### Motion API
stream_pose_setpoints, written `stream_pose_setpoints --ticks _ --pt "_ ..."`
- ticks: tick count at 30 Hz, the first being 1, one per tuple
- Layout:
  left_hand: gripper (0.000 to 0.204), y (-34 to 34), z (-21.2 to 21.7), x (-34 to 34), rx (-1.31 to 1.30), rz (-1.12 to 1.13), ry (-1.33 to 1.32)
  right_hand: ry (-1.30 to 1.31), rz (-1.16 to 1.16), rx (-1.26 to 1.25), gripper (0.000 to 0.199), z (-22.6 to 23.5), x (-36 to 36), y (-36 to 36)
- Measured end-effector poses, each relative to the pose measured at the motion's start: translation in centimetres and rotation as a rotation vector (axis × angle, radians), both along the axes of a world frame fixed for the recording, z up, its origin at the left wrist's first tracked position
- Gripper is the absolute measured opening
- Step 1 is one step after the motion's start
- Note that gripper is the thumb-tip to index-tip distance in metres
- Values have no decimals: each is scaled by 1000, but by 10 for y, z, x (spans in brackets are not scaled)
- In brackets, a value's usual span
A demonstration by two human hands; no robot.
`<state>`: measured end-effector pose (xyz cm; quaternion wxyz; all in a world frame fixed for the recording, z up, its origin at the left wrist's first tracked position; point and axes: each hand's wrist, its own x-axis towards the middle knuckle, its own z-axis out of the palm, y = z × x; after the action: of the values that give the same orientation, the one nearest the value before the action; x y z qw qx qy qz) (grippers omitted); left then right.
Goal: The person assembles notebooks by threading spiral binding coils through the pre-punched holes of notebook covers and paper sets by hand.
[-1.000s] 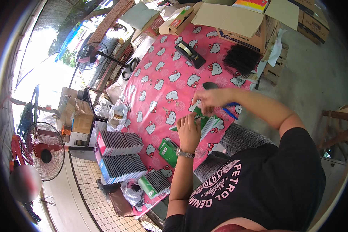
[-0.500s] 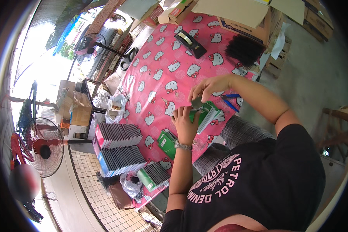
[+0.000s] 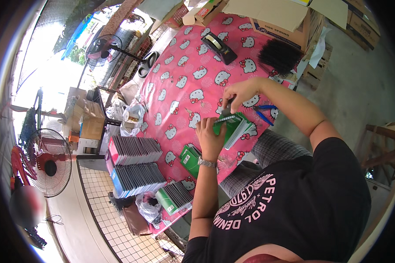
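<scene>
My left hand, a watch on its wrist, is closed on the edge of a green-covered notebook at the table's near edge. A narrow edge with a row of light marks shows between my hands. Just beyond it my right hand is closed, fingers bent down, around a small dark thing whose kind I cannot make out. Under and beside the notebook lies a stack of white-paged green booklets. Blue-handled pliers rest right of the stack. More green booklets lie left of my left forearm.
Rows of black-coil-bound notebooks stand at the table's left end. Across the pink patterned tablecloth are a black tape dispenser and a bundle of thin black strands. Cardboard boxes stand at the far side; a fan is at left.
My right hand has shifted slightly right and up, its dark thing now less visible. The notebook's edge between my hands has tilted up, showing a light-marked strip. My left hand stays nearly in place.
</scene>
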<state>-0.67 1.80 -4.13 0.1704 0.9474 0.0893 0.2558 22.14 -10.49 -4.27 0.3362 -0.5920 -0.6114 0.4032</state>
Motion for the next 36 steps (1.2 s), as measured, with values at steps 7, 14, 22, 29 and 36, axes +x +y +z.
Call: stream_pose_setpoints --ticks 7,14,22,29,36 --pt "33 7 -3 -1 -36 -21 51 348 20 -32 45 5 -3 4" --pt "30 23 0 -7 -99 -7 42 658 96 -3 45 4 -6 10" --pt "29 36 7 -7 -492 5 170 646 78 -54 50 -3 -7 23" --pt "26 48 -3 -11 -556 -14 154 617 -17 -20 41 -8 -14 31" --pt "21 55 -19 -9 -667 18 91 -310 -678 -166 38 -49 12 8"
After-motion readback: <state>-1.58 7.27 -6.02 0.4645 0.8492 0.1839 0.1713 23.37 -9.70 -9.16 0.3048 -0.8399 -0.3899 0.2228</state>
